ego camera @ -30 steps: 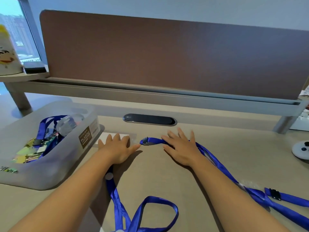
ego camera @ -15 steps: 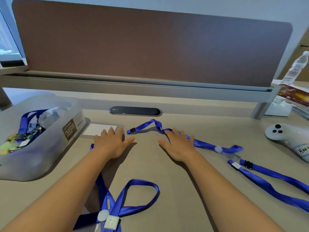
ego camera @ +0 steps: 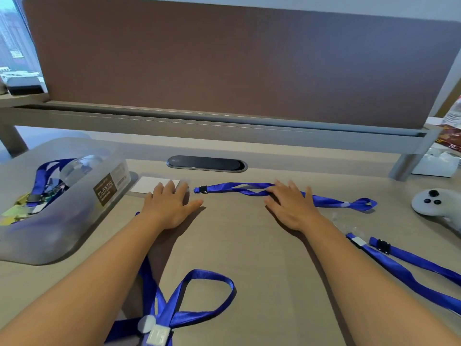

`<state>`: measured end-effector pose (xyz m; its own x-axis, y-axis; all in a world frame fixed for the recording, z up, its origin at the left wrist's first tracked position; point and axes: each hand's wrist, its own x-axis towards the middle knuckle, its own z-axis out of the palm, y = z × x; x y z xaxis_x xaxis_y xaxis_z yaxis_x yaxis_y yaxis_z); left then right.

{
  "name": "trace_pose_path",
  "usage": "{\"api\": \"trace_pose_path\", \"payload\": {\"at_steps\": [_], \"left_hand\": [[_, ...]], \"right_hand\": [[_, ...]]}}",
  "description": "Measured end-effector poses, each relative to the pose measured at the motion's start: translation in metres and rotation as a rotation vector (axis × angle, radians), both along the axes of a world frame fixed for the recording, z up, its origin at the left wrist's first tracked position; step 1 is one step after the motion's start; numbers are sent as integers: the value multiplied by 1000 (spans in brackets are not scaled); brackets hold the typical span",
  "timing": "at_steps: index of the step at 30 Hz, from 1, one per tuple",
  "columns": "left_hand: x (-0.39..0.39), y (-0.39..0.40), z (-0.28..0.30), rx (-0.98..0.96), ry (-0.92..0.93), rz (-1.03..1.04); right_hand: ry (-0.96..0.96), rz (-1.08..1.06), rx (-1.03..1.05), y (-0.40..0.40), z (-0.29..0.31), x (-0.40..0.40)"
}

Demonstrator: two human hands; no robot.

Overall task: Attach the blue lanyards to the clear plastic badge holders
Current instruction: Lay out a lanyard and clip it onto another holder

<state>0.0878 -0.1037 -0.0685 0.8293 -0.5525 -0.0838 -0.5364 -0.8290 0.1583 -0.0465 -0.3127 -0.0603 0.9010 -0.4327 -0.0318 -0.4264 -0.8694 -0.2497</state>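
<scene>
On desk (ego camera: 249, 245), flat open hands (ego camera: 172, 206).

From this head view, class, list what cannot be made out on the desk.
- Badge holder: the left hand hides its near edge.
- Plastic container contents: blurred by its frosted wall.
- Lanyard: cut off at the right edge.
- Container label: small print unreadable.
</scene>
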Motion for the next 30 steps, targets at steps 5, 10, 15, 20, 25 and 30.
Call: {"api": "trace_pose_path", "payload": {"at_steps": [5, 10, 15, 20, 25, 30], "left_hand": [[-15, 17, 19, -142, 31, -70], [-48, 61, 43, -307, 111, -95], [-76, 119, 42, -281, 199, -49], [-96, 154, 29, -146, 246, -34], [-95, 161, 22, -54, 169, -29], [-92, 147, 20, -86, 162, 4]], "right_hand": [[-111, 53, 49, 33, 17, -4], [-145, 60, 317, 91, 37, -17], [-89, 65, 478, 150, 34, -31], [27, 152, 432, 187, 26, -39], [110, 153, 339, 195, 22, -39], [131, 97, 269, 183, 24, -40]]}}
